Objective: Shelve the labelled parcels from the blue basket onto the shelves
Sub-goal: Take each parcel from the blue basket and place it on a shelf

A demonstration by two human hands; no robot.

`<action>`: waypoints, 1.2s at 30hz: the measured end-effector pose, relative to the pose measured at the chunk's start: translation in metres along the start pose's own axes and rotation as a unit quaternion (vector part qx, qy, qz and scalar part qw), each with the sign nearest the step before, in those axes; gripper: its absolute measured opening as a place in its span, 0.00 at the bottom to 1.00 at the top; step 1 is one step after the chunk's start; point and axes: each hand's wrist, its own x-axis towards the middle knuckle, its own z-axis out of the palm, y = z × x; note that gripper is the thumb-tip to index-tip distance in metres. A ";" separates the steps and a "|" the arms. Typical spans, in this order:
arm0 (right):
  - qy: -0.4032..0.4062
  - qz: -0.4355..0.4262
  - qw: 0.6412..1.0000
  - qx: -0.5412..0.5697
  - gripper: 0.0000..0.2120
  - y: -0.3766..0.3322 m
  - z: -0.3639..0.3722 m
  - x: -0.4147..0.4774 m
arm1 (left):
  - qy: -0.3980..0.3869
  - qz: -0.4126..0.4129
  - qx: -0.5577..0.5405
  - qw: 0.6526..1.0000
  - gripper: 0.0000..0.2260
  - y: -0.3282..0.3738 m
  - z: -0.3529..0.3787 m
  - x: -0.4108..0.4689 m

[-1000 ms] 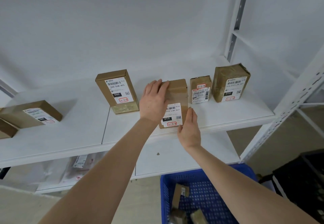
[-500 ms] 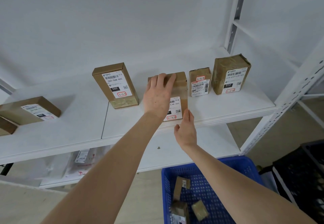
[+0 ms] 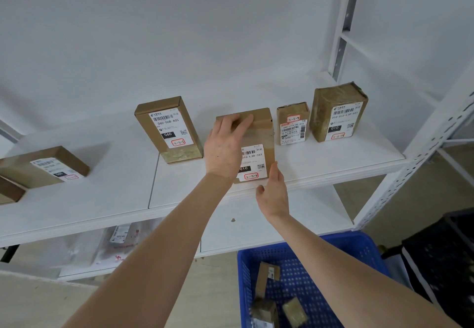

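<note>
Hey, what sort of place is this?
Likely a parcel depot or courier pickup stockroom: a white metal shelf holds brown parcels with barcode labels and handwritten red-boxed codes, and a blue basket below holds more.

Bright, even, diffuse light with no glare; only faint soft shadows fall on the white shelf (image 3: 102, 199). Wide-angle distortion bows the shelf post (image 3: 410, 153) (worst toward the corners). The far-left parcel (image 3: 43, 166) has a blurred label.

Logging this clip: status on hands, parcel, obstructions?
Left hand flat on parcel 3-3-8, fingers over its top edge. Right hand open by its lower right corner. Parcel upright on shelf, nothing blocking.
</note>
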 end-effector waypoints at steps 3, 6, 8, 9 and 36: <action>-0.001 0.003 1.000 0.022 0.35 -0.002 0.002 0.000 | -0.019 0.005 0.002 1.000 0.28 0.000 0.001 0.000; -0.004 0.006 1.000 0.031 0.36 -0.003 0.005 0.001 | -0.032 0.002 0.007 0.999 0.28 -0.001 0.004 0.001; -0.005 0.007 0.999 0.033 0.36 -0.003 0.006 0.001 | -0.039 -0.001 0.000 0.999 0.27 -0.002 0.006 0.001; -0.003 0.006 0.999 0.034 0.36 -0.003 0.006 0.002 | -0.039 -0.001 -0.002 0.999 0.27 -0.003 0.007 0.001; -0.005 -0.016 0.999 -0.028 0.32 -0.008 0.019 0.069 | -0.056 0.000 -0.046 0.997 0.28 -0.032 0.038 0.046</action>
